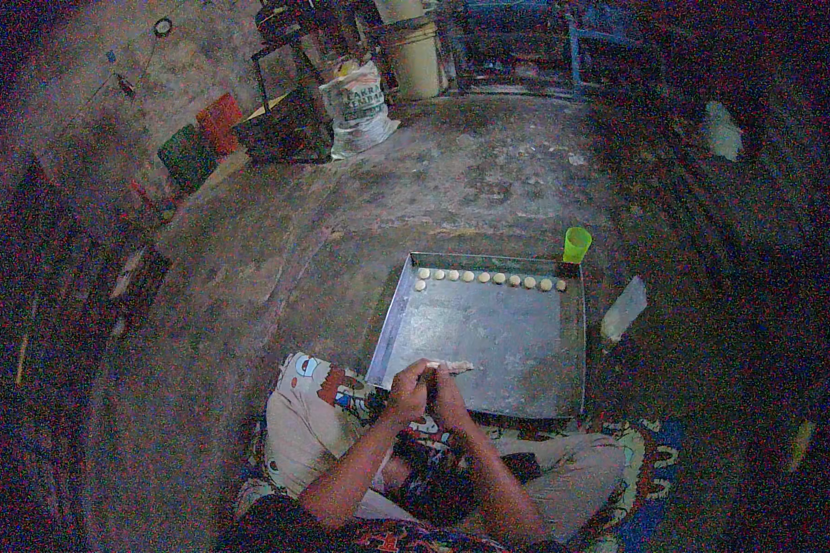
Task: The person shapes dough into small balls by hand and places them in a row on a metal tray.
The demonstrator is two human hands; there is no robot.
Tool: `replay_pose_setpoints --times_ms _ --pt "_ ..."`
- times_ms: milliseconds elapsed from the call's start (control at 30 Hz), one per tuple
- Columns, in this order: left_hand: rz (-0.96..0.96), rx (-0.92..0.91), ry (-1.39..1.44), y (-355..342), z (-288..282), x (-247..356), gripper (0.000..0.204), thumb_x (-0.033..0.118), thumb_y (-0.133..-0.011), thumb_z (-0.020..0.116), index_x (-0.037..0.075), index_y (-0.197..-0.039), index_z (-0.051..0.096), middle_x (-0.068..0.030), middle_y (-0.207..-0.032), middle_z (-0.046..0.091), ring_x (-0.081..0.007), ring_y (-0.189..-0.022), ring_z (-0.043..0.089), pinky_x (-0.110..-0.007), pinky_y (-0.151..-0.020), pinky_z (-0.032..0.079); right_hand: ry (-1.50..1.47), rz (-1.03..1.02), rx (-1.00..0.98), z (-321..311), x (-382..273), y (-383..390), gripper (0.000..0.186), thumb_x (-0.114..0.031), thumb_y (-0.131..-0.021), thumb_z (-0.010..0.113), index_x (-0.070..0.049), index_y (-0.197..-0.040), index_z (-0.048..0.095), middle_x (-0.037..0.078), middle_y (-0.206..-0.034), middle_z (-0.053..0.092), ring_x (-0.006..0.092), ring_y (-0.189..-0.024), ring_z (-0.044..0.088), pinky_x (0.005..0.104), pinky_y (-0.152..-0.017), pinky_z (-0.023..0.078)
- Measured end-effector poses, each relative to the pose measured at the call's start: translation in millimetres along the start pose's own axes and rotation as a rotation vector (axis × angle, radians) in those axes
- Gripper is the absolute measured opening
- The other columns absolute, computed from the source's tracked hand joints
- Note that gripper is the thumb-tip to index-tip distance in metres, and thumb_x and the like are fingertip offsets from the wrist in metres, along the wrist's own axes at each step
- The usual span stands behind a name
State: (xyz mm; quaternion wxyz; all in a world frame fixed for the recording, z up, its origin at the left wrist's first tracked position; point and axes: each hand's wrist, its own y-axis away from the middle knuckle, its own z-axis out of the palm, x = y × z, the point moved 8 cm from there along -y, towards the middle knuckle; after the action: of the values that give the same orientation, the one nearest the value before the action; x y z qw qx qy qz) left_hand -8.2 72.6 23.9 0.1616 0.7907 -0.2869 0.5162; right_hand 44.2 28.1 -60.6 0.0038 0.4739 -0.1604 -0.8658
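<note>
Left hand: its fingers (pixel 408 392) were curled closed, the fingertips pinching the left end of a pale strip.
Right hand: close beside the left, it (pixel 447 398) was closed too, thumb and fingers gripping the same piece; the exact finger placement was too blurred to tell.
Pale strip: it (pixel 457 367) stuck out rightward from the fingertips, above the near left part of the tray.
Tray: a wide, shallow metal one (pixel 479 336) lay on the floor in front of the crossed legs.
Pale rounds: a row of small ones (pixel 499 277) ran along the tray's far wall, with one more just nearer at the left end.
Cup: bright green (pixel 576 245), it stood by the tray's far right corner.
White packet: it (pixel 625 311) lay to the right of the tray.
Patterned cloth: colourful (pixel 650 475), it spread beneath the legs.
Far floor: a white sack (pixel 360 109) stood near a cream bucket (pixel 417 63).
</note>
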Motion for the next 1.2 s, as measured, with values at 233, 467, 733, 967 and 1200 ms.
replay_pose_setpoints --times_ms 233,467,733,967,1200 --pt "0.114 -0.185 -0.204 -12 31 13 0.029 0.020 -0.093 0.047 -0.001 -0.111 0.054 -0.0160 -0.109 0.056 -0.0264 -0.109 0.051 -0.038 -0.095 0.039 -0.639 -0.067 0.075 -36 18 -23 0.042 -0.042 -0.096 0.041 -0.003 -0.106 0.056 0.006 -0.096 0.060 0.0184 -0.089 0.056 0.0332 -0.080 0.045" --pt "0.124 -0.214 -0.027 -3 41 30 0.043 0.029 -0.098 0.041 -0.001 -0.128 0.044 -0.0163 -0.131 0.045 -0.0270 -0.123 0.042 -0.035 -0.103 0.032 1.176 -0.769 0.674 -42 -55 23 0.021 -0.022 -0.089 0.047 -0.006 -0.094 0.059 0.006 -0.089 0.063 0.0184 -0.072 0.057 0.0365 -0.061 0.045" --pt "0.097 0.043 -0.002 2 10 5 0.025 0.017 -0.090 0.057 -0.001 -0.106 0.061 -0.0132 -0.100 0.064 -0.0219 -0.086 0.063 -0.032 -0.078 0.050 0.034 -0.184 0.350 -2 -45 26 0.056 -0.053 -0.095 0.031 -0.005 -0.089 0.060 0.005 -0.081 0.060 0.0160 -0.071 0.054 0.0326 -0.061 0.043" --pt "0.045 0.111 -0.206 6 20 14 0.028 0.022 -0.090 0.056 0.000 -0.107 0.060 -0.0171 -0.105 0.061 -0.0311 -0.102 0.055 -0.038 -0.088 0.043 -0.208 -0.127 0.259 -44 -9 -1 0.043 -0.045 -0.092 0.047 -0.005 -0.095 0.060 0.003 -0.081 0.058 0.0139 -0.071 0.052 0.0292 -0.063 0.043" --pt "0.287 -0.074 -0.182 29 42 0 0.049 0.028 -0.091 0.054 0.000 -0.129 0.044 -0.0189 -0.132 0.044 -0.0365 -0.123 0.037 -0.043 -0.105 0.029 0.356 -0.245 0.188 -49 -54 23 0.038 -0.036 -0.094 0.047 -0.002 -0.091 0.064 0.001 -0.067 0.055 0.0117 -0.062 0.049 0.0300 -0.058 0.041"
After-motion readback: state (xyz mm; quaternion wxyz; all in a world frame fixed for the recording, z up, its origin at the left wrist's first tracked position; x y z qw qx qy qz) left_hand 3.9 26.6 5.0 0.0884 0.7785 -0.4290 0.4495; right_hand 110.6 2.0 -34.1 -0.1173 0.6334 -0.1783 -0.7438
